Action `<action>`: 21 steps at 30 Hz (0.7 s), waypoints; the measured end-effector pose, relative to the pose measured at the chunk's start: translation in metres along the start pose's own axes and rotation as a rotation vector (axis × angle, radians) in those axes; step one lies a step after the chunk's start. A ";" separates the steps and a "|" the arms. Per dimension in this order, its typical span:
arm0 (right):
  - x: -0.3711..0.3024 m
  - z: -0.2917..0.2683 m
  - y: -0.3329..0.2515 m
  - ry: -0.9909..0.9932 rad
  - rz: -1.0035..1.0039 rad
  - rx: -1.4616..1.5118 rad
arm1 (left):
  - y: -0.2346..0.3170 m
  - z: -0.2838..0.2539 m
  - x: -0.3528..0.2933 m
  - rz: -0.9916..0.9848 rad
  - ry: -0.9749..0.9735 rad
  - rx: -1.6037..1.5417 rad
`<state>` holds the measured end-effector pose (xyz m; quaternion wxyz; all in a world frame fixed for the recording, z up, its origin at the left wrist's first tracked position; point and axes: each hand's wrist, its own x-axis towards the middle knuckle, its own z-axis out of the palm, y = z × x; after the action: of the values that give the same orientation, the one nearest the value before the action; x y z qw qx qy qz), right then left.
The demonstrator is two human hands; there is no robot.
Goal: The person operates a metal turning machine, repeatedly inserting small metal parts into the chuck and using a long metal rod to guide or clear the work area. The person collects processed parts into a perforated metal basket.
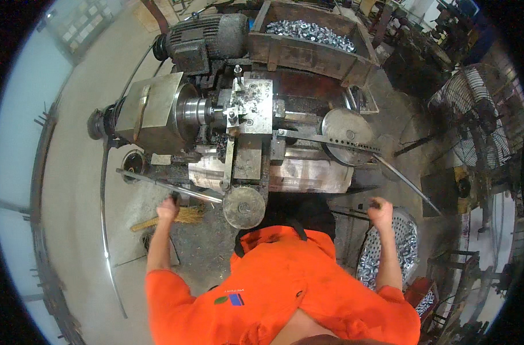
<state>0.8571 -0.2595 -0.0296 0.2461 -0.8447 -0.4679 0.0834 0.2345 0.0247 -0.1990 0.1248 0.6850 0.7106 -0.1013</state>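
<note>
An orange shirt (285, 264) is seen nearest the camera, and the lathe (250, 152) is set directly ahead of it. The spindle (194, 110) is faced by the tool block (255, 103); whether a piece is clamped there cannot be told. The left hand (168, 208) is curled below the left rod (187, 191), the right hand (380, 212) near the perforated basket (402, 221); neither rod is gripped, and whether anything small is held cannot be told. A batch under way is suggested by metal pieces (311, 34) heaped in basket and wooden crate (308, 56), though which are finished, and how many are left, cannot be judged.
</note>
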 end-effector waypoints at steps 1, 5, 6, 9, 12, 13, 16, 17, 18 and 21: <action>0.009 -0.006 -0.001 0.000 -0.025 0.028 | -0.002 -0.005 -0.006 0.015 -0.001 0.026; 0.053 -0.025 -0.045 0.052 -0.165 0.038 | 0.002 0.003 -0.018 -0.042 0.082 -0.129; 0.065 -0.027 -0.065 0.053 -0.186 0.073 | 0.003 0.009 -0.022 -0.091 0.119 -0.234; 0.102 -0.014 -0.118 0.066 -0.389 0.169 | -0.004 -0.021 -0.031 -0.095 -0.162 -0.516; 0.130 -0.002 -0.199 -0.061 -0.553 0.236 | -0.083 -0.018 -0.034 0.008 0.007 -0.498; 0.135 -0.001 -0.228 -0.100 -0.638 0.252 | -0.097 -0.032 -0.032 -0.061 0.078 -0.547; 0.159 0.035 -0.291 -0.094 -0.851 0.375 | -0.096 -0.155 -0.093 -0.034 0.542 -0.358; 0.163 0.045 -0.316 -0.106 -0.907 0.390 | -0.118 -0.167 -0.104 -0.020 0.704 -0.364; 0.165 0.053 -0.338 -0.109 -0.958 0.400 | -0.125 -0.184 -0.117 -0.069 0.779 -0.327; 0.171 0.093 -0.390 -0.138 -1.042 0.312 | -0.163 -0.184 -0.147 -0.220 0.794 -0.238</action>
<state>0.6240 0.0865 0.0976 0.3460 -0.4472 -0.8215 0.0743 0.0687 -0.0635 0.0175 -0.0919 0.5720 0.7790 0.2401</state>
